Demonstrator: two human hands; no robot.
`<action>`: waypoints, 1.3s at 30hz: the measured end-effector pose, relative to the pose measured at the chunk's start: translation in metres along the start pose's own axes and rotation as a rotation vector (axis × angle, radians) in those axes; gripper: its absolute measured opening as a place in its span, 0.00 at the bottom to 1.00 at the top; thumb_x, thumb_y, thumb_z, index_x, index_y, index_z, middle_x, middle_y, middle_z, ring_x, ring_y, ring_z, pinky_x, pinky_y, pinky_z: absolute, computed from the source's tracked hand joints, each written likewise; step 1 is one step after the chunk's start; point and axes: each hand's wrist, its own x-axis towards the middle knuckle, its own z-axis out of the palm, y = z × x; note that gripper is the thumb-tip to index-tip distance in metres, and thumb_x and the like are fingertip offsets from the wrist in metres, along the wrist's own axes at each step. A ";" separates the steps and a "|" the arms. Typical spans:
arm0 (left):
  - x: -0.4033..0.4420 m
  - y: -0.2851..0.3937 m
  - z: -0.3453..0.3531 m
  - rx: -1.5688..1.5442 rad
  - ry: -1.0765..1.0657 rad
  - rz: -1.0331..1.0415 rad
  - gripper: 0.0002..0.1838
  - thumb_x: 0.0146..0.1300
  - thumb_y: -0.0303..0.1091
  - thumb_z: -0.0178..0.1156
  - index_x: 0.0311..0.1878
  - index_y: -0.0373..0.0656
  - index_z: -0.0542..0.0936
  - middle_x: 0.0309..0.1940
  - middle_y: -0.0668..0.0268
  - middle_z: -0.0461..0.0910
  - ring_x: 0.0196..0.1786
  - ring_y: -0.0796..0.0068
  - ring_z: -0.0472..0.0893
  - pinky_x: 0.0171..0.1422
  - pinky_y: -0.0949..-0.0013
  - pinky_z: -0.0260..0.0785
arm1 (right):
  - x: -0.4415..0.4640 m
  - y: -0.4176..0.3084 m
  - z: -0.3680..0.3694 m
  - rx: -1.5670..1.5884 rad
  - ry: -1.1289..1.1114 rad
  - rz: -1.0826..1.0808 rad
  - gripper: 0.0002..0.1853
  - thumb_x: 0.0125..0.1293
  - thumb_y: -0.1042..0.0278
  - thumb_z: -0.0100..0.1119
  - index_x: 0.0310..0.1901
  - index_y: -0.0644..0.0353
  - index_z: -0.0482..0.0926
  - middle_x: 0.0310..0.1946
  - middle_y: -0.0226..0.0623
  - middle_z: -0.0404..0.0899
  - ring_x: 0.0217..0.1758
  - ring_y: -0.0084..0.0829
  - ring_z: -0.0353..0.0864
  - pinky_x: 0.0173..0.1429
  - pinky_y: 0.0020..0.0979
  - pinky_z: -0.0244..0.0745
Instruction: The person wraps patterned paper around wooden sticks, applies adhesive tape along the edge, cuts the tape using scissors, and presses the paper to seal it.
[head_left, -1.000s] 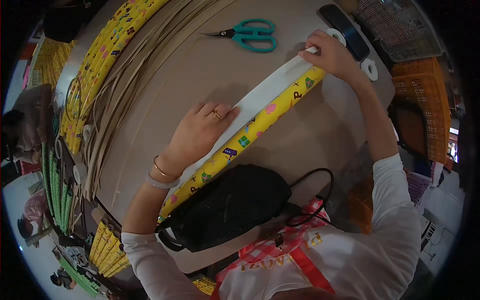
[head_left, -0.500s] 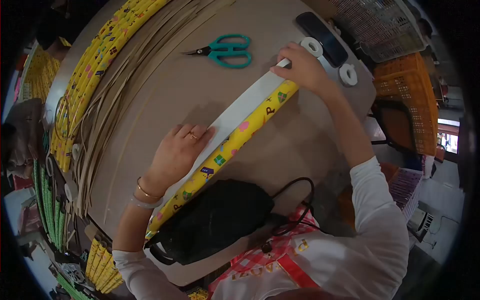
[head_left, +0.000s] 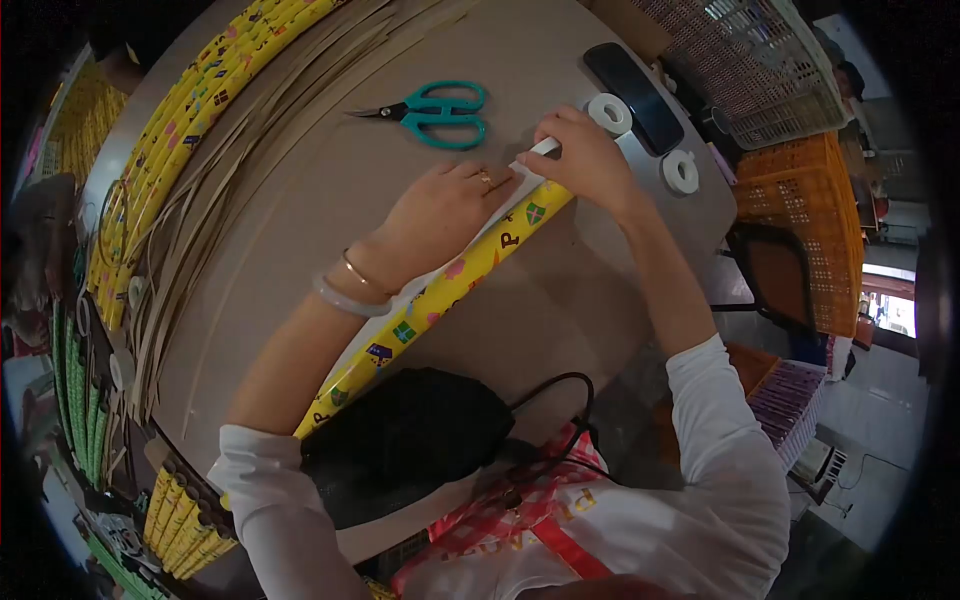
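Note:
A long yellow patterned roll [head_left: 465, 268] with a white strip along its upper edge lies diagonally over the table. My right hand [head_left: 580, 158] is closed at its upper end, pinching a small white piece. Flat on the white strip rests my left hand [head_left: 445, 215], close to my right hand, its fingers stretched toward the upper end. Beyond both hands lie scissors with teal handles [head_left: 445, 115], the blades pointing left. A black cloth-like object [head_left: 410, 440] lies below the roll, touching its lower part.
Two white tape rolls [head_left: 681, 173] and a dark case [head_left: 634, 98] sit at the table's right edge. Brown strips [head_left: 235, 150] and yellow patterned rolls [head_left: 190, 120] line the left. Orange crates [head_left: 800, 220] stand at right. A black cable [head_left: 585, 385] loops near my body.
My left hand has slid up along the white strip toward my right hand. My right hand keeps its hold at the upper end. The whole view has shifted.

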 end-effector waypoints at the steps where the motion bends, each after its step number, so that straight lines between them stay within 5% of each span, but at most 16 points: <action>1: 0.006 -0.003 0.004 0.023 -0.008 0.030 0.18 0.55 0.25 0.51 0.51 0.40 0.75 0.51 0.65 0.73 0.52 0.68 0.72 0.56 0.67 0.64 | 0.000 0.000 0.000 0.000 0.000 -0.001 0.16 0.53 0.54 0.62 0.34 0.60 0.77 0.37 0.37 0.73 0.44 0.39 0.75 0.46 0.37 0.71; 10: 0.007 -0.002 0.001 0.078 -0.046 0.062 0.19 0.55 0.26 0.51 0.52 0.40 0.75 0.53 0.66 0.72 0.55 0.69 0.70 0.60 0.67 0.60 | 0.018 0.027 -0.031 0.128 -0.147 -0.057 0.22 0.59 0.48 0.57 0.27 0.65 0.77 0.30 0.41 0.73 0.35 0.39 0.74 0.40 0.34 0.69; 24: 0.004 -0.004 0.007 0.132 0.055 0.110 0.17 0.55 0.27 0.50 0.49 0.38 0.76 0.48 0.67 0.73 0.53 0.72 0.70 0.57 0.70 0.60 | 0.014 0.058 -0.041 0.047 -0.051 -0.229 0.14 0.59 0.59 0.59 0.30 0.63 0.74 0.31 0.35 0.67 0.27 0.28 0.69 0.33 0.29 0.64; 39: 0.005 -0.002 0.005 0.091 -0.015 0.076 0.20 0.55 0.27 0.51 0.53 0.39 0.75 0.54 0.67 0.72 0.57 0.69 0.68 0.62 0.67 0.58 | 0.007 0.049 -0.030 -0.062 0.098 -0.131 0.14 0.58 0.60 0.59 0.33 0.63 0.71 0.33 0.39 0.69 0.31 0.37 0.72 0.36 0.33 0.68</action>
